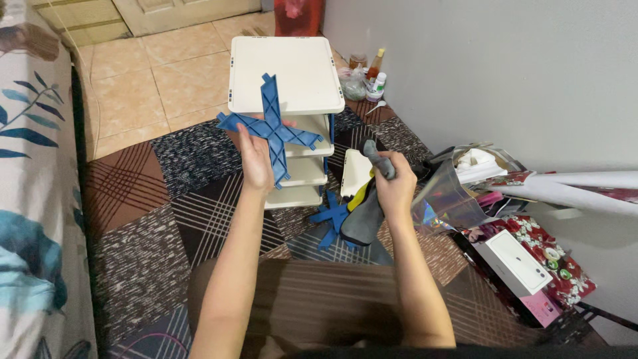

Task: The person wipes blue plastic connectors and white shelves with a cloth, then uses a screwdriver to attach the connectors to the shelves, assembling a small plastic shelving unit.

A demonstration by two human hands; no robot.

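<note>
The right hand (393, 183) clenches a grey cloth (367, 211) at five o'clock from the white shelf unit (286, 73). The left hand (256, 159) grips a blue cross brace (272, 129), hiding the shelves. Bottles (373, 74) stand at one o'clock.

The blue cross brace (274, 130) hides part of the white shelf unit (286, 73) behind it. The bottles (374, 74) by the wall are too small to tell apart. The rolled paper (585, 189) runs off the right edge.

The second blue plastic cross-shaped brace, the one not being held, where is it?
In the head view, the second blue plastic cross-shaped brace lies on the patchwork carpet, beside the white plastic shelf rack and just under the right hand.
</note>
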